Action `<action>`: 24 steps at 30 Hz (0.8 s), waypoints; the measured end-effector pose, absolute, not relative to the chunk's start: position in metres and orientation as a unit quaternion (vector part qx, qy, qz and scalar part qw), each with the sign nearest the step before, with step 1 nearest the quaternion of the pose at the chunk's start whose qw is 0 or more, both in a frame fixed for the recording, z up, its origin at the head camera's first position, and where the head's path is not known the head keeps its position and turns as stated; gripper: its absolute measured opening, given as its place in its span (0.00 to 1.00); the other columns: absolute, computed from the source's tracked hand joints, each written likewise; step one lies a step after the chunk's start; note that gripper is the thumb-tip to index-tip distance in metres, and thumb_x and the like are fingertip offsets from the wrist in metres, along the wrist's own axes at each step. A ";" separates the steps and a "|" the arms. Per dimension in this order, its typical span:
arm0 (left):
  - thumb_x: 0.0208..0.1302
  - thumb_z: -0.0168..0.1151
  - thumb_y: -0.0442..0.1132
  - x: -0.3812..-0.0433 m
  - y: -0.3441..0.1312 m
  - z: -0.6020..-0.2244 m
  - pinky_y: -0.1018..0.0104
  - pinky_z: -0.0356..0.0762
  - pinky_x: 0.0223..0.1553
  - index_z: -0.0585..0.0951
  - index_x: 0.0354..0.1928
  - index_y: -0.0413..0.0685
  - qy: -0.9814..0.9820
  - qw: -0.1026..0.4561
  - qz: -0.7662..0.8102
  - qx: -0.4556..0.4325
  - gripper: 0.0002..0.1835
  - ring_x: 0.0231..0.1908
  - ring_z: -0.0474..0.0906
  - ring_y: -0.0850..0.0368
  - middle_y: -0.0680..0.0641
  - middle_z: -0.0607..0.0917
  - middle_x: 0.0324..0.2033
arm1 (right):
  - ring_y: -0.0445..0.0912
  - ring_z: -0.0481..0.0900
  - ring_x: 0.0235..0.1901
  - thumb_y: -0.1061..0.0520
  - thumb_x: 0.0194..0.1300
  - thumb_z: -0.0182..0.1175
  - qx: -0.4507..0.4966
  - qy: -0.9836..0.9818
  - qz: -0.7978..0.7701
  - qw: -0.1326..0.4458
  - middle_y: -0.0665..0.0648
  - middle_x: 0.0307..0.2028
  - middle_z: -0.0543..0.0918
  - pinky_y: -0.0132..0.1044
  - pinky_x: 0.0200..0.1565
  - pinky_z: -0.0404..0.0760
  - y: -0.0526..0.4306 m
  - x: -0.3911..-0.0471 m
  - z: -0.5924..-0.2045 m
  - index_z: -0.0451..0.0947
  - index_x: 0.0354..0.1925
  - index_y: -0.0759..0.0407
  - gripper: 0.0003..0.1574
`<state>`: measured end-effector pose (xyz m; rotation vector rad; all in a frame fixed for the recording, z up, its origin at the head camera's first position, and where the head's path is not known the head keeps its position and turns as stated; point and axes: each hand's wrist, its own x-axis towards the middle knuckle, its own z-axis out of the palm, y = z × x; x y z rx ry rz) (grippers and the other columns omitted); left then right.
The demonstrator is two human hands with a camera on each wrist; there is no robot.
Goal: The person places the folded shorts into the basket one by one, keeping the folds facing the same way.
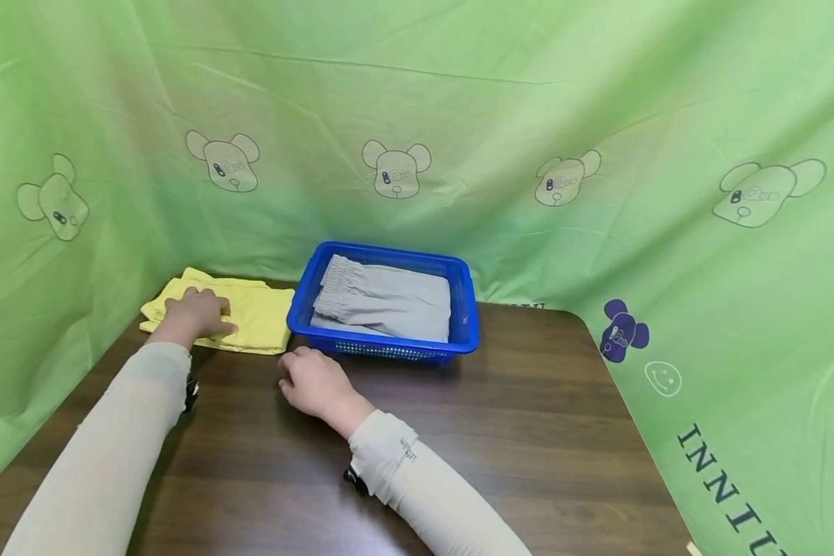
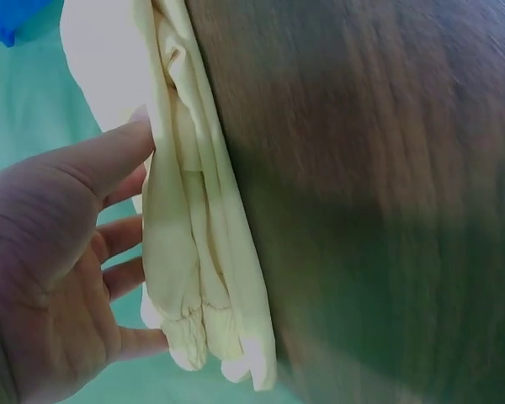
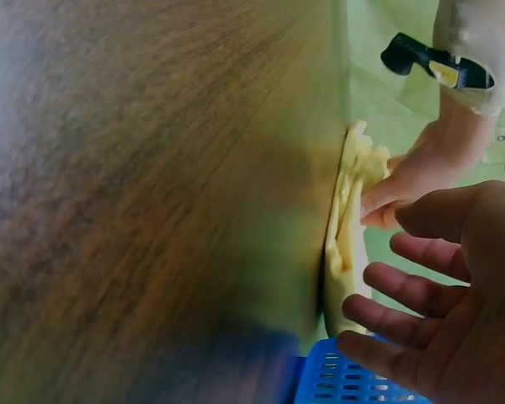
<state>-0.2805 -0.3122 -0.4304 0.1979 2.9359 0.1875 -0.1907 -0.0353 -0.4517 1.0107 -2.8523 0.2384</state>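
Observation:
A folded yellow garment (image 1: 260, 313) lies at the back left of the table, its stacked layers and folded edge (image 2: 206, 227) plain in the left wrist view. My left hand (image 1: 196, 315) rests on top of it, fingers spread across the cloth and thumb at the near side. In front of the blue basket's left corner hovers my right hand (image 1: 320, 384), fingers loosely bent and holding nothing. The blue plastic basket (image 1: 469, 313) stands just right of the yellow garment. Inside it sits a folded light grey garment (image 1: 403, 297) with a gathered elastic waistband.
Brown wood-grain table (image 1: 542, 432) stretches to the front and right. A green curtain (image 1: 486, 93) printed with bear heads hangs close behind the table and along both sides. Dark wrist straps (image 3: 438, 63) are worn on the forearms.

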 end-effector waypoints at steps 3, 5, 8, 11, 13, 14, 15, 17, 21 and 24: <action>0.67 0.67 0.55 -0.276 -0.313 -0.426 0.19 0.59 0.51 0.81 0.56 0.41 0.989 0.102 0.063 0.081 0.27 0.56 0.63 0.24 0.29 0.75 0.53 | 0.42 0.81 0.44 0.46 0.71 0.63 0.342 -0.935 0.073 0.056 0.46 0.44 0.83 0.34 0.44 0.83 -0.037 -0.192 -0.454 0.83 0.54 0.45 0.16; 0.66 0.68 0.54 -0.273 -0.312 -0.424 0.20 0.60 0.50 0.82 0.54 0.42 0.989 0.105 0.061 0.088 0.25 0.55 0.64 0.24 0.30 0.76 0.52 | 0.42 0.80 0.44 0.46 0.71 0.63 0.347 -0.933 0.068 0.061 0.46 0.45 0.82 0.34 0.44 0.82 -0.038 -0.193 -0.454 0.83 0.54 0.46 0.15; 0.65 0.69 0.54 -0.270 -0.312 -0.421 0.23 0.62 0.49 0.82 0.52 0.43 0.988 0.110 0.056 0.095 0.23 0.54 0.66 0.26 0.32 0.76 0.52 | 0.42 0.79 0.45 0.46 0.72 0.62 0.353 -0.931 0.056 0.080 0.46 0.47 0.82 0.33 0.46 0.82 -0.041 -0.194 -0.455 0.83 0.53 0.45 0.15; 0.64 0.70 0.53 -0.269 -0.311 -0.420 0.26 0.64 0.47 0.82 0.50 0.44 0.987 0.115 0.052 0.101 0.22 0.52 0.67 0.28 0.33 0.77 0.50 | 0.42 0.79 0.46 0.46 0.72 0.61 0.358 -0.927 0.041 0.104 0.46 0.47 0.82 0.34 0.47 0.81 -0.045 -0.196 -0.455 0.83 0.54 0.45 0.14; 0.64 0.71 0.53 -0.267 -0.309 -0.418 0.27 0.64 0.47 0.82 0.49 0.45 0.986 0.119 0.052 0.103 0.21 0.52 0.68 0.29 0.35 0.77 0.50 | 0.43 0.79 0.47 0.46 0.72 0.61 0.361 -0.924 0.027 0.121 0.46 0.48 0.82 0.34 0.48 0.81 -0.049 -0.197 -0.456 0.82 0.54 0.45 0.15; 0.63 0.71 0.53 -0.266 -0.309 -0.417 0.26 0.64 0.48 0.82 0.49 0.45 0.986 0.121 0.052 0.103 0.21 0.52 0.68 0.29 0.35 0.77 0.50 | 0.43 0.79 0.48 0.46 0.72 0.62 0.363 -0.923 0.019 0.130 0.46 0.48 0.82 0.34 0.48 0.81 -0.050 -0.197 -0.456 0.82 0.54 0.45 0.15; 0.63 0.72 0.53 -0.266 -0.309 -0.417 0.26 0.63 0.48 0.83 0.48 0.45 0.985 0.124 0.053 0.103 0.21 0.52 0.68 0.29 0.35 0.78 0.50 | 0.43 0.79 0.48 0.46 0.72 0.62 0.365 -0.921 0.010 0.139 0.45 0.47 0.82 0.35 0.48 0.81 -0.052 -0.197 -0.457 0.83 0.53 0.44 0.14; 0.62 0.73 0.52 -0.265 -0.309 -0.416 0.26 0.62 0.50 0.83 0.48 0.45 0.985 0.131 0.059 0.100 0.20 0.53 0.68 0.28 0.35 0.79 0.50 | 0.43 0.79 0.48 0.46 0.72 0.61 0.368 -0.917 -0.008 0.155 0.45 0.47 0.81 0.35 0.49 0.80 -0.055 -0.198 -0.459 0.83 0.52 0.44 0.13; 0.59 0.75 0.49 -0.265 -0.307 -0.413 0.25 0.61 0.52 0.83 0.45 0.46 0.981 0.152 0.068 0.098 0.18 0.53 0.67 0.29 0.37 0.80 0.49 | 0.44 0.79 0.48 0.46 0.71 0.60 0.376 -0.910 -0.031 0.172 0.46 0.46 0.80 0.37 0.47 0.80 -0.061 -0.198 -0.464 0.82 0.47 0.44 0.10; 0.57 0.77 0.48 -0.267 -0.305 -0.411 0.27 0.64 0.49 0.82 0.41 0.48 0.979 0.164 0.063 0.103 0.17 0.50 0.68 0.32 0.40 0.80 0.45 | 0.43 0.78 0.48 0.43 0.71 0.61 0.380 -0.908 -0.036 0.171 0.46 0.46 0.80 0.37 0.49 0.79 -0.065 -0.197 -0.466 0.81 0.48 0.44 0.12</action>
